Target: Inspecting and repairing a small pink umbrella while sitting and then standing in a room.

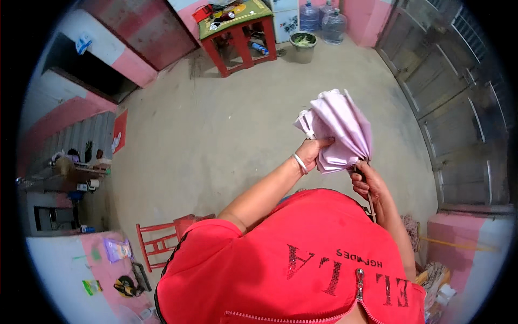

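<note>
A pale pink umbrella [345, 121] is held out in front of me, its cloth loosely gathered in pleats. My left hand [313, 153], with a white bangle at the wrist, is closed on the cloth at the left side, thumb lying over the folds. At the lower right, where the pleats draw together, my right hand [368, 181] is closed round the umbrella. A thin shaft runs down from that hand toward my chest. Its lower end is hidden against my red top [291, 254].
A red table [237, 40] with a green cover stands at the far wall, beside a bucket [303, 46] and several large water bottles [333, 27]. Grey metal doors [448, 102] line the right. A red chair [159, 243] is near my left side on the concrete floor [189, 146].
</note>
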Demonstrator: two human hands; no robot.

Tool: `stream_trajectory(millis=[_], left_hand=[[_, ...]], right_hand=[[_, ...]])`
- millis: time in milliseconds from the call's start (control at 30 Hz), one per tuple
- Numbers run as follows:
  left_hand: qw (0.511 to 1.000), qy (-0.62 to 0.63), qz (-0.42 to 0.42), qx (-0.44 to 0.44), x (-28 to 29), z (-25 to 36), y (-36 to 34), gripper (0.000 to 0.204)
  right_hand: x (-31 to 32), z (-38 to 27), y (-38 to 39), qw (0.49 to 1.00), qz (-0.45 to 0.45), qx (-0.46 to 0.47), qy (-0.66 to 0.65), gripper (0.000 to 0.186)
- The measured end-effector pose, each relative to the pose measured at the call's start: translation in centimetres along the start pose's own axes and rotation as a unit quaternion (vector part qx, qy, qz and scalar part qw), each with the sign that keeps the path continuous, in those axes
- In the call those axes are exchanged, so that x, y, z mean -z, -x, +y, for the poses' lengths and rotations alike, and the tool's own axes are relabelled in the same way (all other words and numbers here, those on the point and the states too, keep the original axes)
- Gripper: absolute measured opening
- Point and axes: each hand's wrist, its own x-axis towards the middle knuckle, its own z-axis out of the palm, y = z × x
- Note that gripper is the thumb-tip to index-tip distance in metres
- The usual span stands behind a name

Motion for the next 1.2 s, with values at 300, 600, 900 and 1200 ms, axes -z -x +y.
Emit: stream_trajectory(millis=[300, 600, 900, 1200], left_hand=[[0.907, -0.13, 0.398, -0.037, 12.9, -5.3, 3.2, 0.035], [0.606, -0.625, 0.229, -0.435, -7.8, -0.1, 2.6, 0.048], [0.501, -0.796, -0.027, 0.338, 4.8, -10.3, 9.3, 0.039], [0.49, -0.771, 0.216, -0.344, -9.7, -1.2, 9.8, 0.054]], right_hand=[[0.9, -1.8, -0.5, 0.998, -0.043, 0.014, 0.034, 0.021], [2.9, -2.4, -1.7, 0.984, -0.091, -0.041, 0.146, 0.03], [6.0, -1.7, -2.0, 0.914, -0.082, 0.088, 0.388, 0.03], [4.6, 1.7, 0.1, 0.612, -0.064, 0.244, 0.75, 0.031]])
